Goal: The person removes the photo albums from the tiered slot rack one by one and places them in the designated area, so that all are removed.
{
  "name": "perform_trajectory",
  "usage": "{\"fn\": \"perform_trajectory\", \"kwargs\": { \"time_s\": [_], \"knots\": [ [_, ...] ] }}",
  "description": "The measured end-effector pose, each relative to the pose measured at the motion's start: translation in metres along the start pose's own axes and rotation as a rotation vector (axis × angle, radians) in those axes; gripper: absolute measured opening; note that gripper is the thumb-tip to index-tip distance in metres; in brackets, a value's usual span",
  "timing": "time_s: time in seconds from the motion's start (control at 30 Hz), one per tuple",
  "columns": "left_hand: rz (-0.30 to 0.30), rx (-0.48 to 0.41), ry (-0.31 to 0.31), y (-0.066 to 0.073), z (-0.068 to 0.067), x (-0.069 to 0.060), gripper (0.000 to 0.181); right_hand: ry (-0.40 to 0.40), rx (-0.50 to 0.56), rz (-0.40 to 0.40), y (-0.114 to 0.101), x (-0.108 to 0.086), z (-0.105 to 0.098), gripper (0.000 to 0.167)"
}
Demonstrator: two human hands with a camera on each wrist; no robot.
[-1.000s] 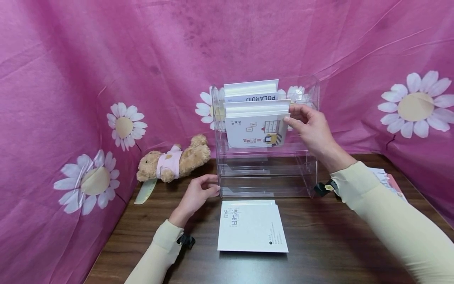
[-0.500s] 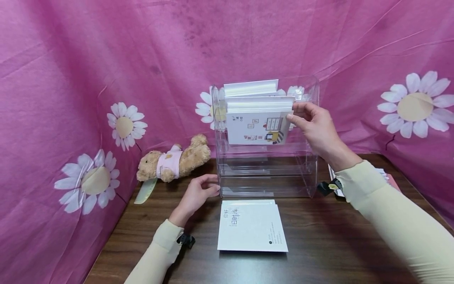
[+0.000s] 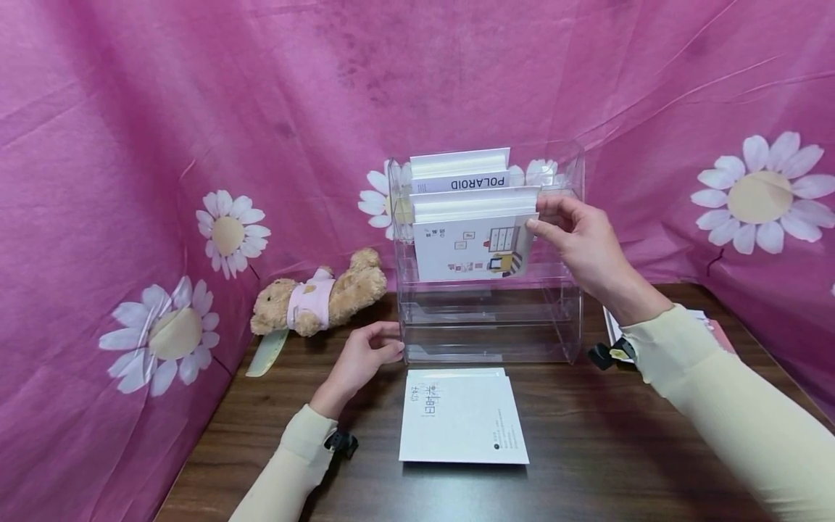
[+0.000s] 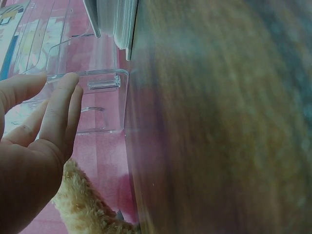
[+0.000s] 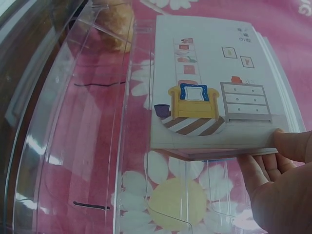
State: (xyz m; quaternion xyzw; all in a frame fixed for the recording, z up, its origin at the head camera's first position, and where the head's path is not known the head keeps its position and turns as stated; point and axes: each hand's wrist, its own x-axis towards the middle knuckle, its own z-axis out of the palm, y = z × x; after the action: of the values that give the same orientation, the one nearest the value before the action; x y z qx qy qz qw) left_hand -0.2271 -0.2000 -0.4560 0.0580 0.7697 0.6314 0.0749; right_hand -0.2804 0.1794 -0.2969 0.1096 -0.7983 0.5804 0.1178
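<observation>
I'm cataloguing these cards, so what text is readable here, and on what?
"POLAROID", upside down: rear stack in the rack.
Card stack in right hand: characters too small.
White card on the table: characters too blurred.
Pink cloth, right wrist view: possible letters, cut off.

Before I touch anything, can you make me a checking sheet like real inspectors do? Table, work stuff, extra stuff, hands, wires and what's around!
Surface: dark wood-grain table.
Job's things: room-picture stack in hand; POLAROID stack behind it in the clear rack; white stack flat in front.
Clutter: teddy bear lying down; pale leaf-shaped piece; part-hidden papers at right.
Hands: right hand pinches the room-picture stack; left hand is at the rack's lower left edge.
Cables: nothing seen.
Surroundings: pink flowered cloth.
</observation>
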Motion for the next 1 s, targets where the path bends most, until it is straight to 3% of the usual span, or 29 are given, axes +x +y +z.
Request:
{"fn": "perform_trajectory", "kwargs": {
  "time_s": [0.27,1.0],
  "knots": [
    [0.006,0.004,-0.001,-0.001,0.000,0.000,0.042,-0.010,-0.044,-0.007,0.004,-0.009,-0.001,0.039],
    [0.014,0.015,0.007,-0.004,0.001,0.002,0.042,0.000,-0.018,-0.006,0.013,-0.030,-0.013,0.021]
  ]
}}
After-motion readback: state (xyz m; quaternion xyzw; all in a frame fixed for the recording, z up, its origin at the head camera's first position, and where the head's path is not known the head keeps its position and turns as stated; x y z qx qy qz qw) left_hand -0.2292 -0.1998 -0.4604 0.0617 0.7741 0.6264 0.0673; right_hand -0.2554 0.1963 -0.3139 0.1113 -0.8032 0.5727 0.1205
